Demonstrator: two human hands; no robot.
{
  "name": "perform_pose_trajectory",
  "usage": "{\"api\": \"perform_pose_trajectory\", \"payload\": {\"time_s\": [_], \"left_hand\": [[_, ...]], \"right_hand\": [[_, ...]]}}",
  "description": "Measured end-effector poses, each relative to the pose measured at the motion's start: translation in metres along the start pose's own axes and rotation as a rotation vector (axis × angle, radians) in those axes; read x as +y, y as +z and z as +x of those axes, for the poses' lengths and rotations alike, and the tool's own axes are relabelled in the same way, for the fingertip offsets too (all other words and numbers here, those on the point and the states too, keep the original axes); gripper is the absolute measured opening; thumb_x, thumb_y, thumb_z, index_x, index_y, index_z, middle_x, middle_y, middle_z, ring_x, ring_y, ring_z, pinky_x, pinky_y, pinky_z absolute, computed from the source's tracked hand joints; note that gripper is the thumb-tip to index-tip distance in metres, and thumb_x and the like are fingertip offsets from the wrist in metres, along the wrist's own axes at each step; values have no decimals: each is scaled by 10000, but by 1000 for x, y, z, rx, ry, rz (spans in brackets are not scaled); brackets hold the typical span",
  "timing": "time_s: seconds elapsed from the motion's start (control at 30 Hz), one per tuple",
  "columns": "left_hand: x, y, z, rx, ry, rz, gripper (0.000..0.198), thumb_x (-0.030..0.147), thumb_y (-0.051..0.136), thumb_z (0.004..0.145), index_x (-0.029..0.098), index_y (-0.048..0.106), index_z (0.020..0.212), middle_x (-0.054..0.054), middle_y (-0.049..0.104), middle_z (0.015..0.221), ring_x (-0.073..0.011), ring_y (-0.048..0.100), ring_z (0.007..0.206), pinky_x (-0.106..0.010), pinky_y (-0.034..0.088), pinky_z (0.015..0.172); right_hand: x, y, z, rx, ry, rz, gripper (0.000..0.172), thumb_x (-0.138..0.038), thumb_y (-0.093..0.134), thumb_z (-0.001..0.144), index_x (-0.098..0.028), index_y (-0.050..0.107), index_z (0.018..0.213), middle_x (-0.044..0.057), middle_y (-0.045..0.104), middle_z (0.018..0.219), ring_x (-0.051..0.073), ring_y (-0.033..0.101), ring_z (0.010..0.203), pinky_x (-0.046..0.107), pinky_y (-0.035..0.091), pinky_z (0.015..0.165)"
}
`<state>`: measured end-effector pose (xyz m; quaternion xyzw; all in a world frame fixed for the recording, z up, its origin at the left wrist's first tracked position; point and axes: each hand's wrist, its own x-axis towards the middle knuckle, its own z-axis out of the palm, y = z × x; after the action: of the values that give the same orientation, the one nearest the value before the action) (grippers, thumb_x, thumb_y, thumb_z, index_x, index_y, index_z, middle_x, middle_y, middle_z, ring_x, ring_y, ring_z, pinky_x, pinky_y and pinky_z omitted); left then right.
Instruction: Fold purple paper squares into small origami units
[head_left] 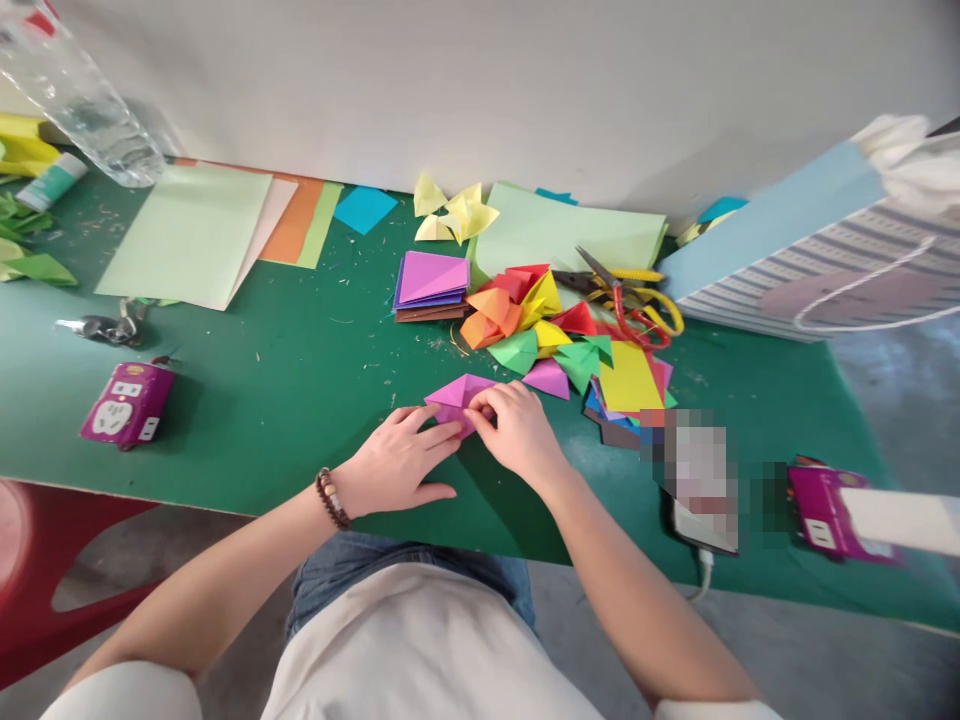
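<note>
A green-topped work table (247, 400) stands against a white wall, its surface scattered with paper scraps. Near the middle of its front edge, a folded pink origami paper (457, 400) sits between the two hands. The left hand (394, 460), wearing a beaded bracelet (330, 497), lies nearly flat, its fingers (442, 425) pressing against the paper's left side. The right hand (517, 430) is more curled, its fingertips (487, 400) pinching the paper's fold. Just beyond them, a heap of folded colored paper pieces (525, 320) lies between a stack of paper squares (431, 285) and scissors with red and yellow handles (630, 305). Toward the far right corner, a striped paper gift bag (787, 260) lies tilted, with white tissue or cloth (900, 165) bulging from its mouth. A clear plastic bottle (79, 100) leans above the far left corner; its contents are hard to make out.
</note>
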<state>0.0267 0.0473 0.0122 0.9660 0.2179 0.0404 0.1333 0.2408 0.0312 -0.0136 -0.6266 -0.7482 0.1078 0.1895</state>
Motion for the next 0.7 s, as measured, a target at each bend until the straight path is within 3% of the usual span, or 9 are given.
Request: {"api": "perform_pose_trajectory", "payload": {"time_s": [0.23, 0.43, 0.57, 0.7], "left_hand": [[-2, -5, 3, -1, -5, -31, 539, 556, 506, 901, 192, 544, 1297, -68, 549, 1369, -286, 389, 1305, -433, 367, 999], [-2, -3, 1, 15, -13, -47, 556, 550, 526, 894, 191, 528, 1319, -74, 553, 1366, -289, 387, 1309, -433, 378, 990], [-3, 0, 0, 40, -16, -60, 526, 543, 511, 905, 192, 544, 1296, -67, 545, 1378, -297, 380, 1315, -435, 359, 1013], [-3, 3, 0, 53, -14, -60, 503, 547, 520, 899, 193, 572, 1252, -60, 544, 1380, -292, 393, 1300, -442, 361, 1025]], "right_hand": [[-1, 0, -1, 25, 12, 23, 109, -258, 583, 867, -215, 602, 768, 47, 637, 745, 239, 534, 803, 390, 414, 769], [-13, -8, -28, 279, 20, 139, 138, -217, 511, 904, -232, 633, 966, 68, 692, 922, 242, 583, 921, 427, 466, 860], [-29, -3, -51, 229, 124, 290, 133, -198, 495, 907, -245, 616, 938, 47, 697, 865, 209, 612, 808, 355, 518, 708], [-39, 6, -58, 232, 171, 301, 116, -194, 507, 905, -233, 613, 931, 43, 710, 851, 198, 619, 765, 353, 503, 717]]}}
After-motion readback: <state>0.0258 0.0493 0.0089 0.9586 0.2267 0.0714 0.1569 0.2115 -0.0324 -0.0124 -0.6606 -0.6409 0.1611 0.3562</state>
